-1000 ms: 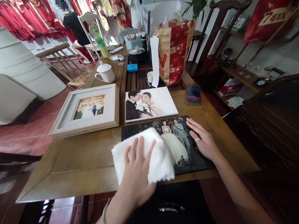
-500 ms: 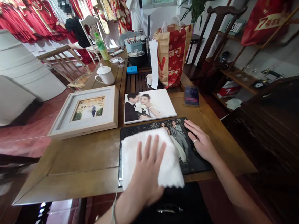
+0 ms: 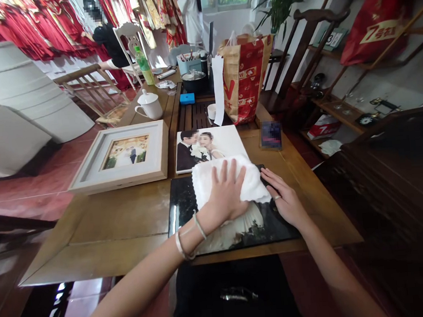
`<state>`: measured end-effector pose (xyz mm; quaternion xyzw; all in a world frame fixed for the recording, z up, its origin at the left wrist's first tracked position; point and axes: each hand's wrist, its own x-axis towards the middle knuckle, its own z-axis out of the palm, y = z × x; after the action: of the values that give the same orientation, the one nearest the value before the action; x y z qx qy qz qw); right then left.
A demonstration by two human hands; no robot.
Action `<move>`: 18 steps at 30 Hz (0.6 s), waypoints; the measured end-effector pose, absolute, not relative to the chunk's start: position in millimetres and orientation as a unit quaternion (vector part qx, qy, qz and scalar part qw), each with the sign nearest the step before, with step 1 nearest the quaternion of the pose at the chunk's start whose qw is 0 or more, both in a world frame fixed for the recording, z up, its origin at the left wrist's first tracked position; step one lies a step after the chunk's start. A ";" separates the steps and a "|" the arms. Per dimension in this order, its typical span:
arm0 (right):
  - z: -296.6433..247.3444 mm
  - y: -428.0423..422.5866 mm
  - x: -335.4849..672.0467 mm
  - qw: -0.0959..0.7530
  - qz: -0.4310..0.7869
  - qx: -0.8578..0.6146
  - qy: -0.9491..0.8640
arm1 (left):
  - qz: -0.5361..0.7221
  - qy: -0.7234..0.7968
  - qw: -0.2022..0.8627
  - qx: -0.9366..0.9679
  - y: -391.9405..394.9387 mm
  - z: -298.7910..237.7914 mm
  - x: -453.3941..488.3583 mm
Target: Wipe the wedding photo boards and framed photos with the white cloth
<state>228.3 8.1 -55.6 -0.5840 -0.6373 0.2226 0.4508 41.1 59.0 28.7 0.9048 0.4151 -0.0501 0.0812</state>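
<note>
My left hand (image 3: 228, 189) lies flat with fingers spread on a white cloth (image 3: 255, 177), pressing it onto a dark glossy photo panel (image 3: 181, 200). The cloth covers the panel's upper middle and overlaps the lower edge of a white-backed couple photo (image 3: 232, 140). At the panel's right side rests my right hand (image 3: 286, 201), fingers stretched along its edge, a ring on one of them. A pale dress in the panel's picture shows below the cloth. To the left lies a white framed photo (image 3: 121, 158).
A white lidded mug (image 3: 148, 105) and a green-capped bottle (image 3: 143, 66) stand farther back. Beyond the photos are a blue box (image 3: 187, 99), a red-and-brown paper bag (image 3: 247, 77) and a small dark pixelated item (image 3: 270, 135). Two people are in the background.
My left hand has slid the cloth away from me and to the right, uncovering the panel's lower and left parts. My right hand has stayed at the panel's right edge.
</note>
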 end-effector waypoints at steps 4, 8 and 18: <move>-54.8 8.0 227.2 0.459 0.231 -0.591 -0.622 | -0.079 0.402 0.064 0.910 36.6 26.2 45.6; -53.1 7.7 224.9 0.458 0.231 -0.600 -0.614 | -0.054 0.346 0.057 0.935 -28.1 13.1 25.1; -54.6 10.0 227.6 0.502 0.289 -0.579 -0.573 | -0.070 0.343 0.102 0.931 1.3 24.9 40.7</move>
<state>227.6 10.0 -54.6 -0.5795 -0.5730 0.2891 0.5023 40.7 1.3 24.9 0.9310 0.3433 -0.0697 0.1023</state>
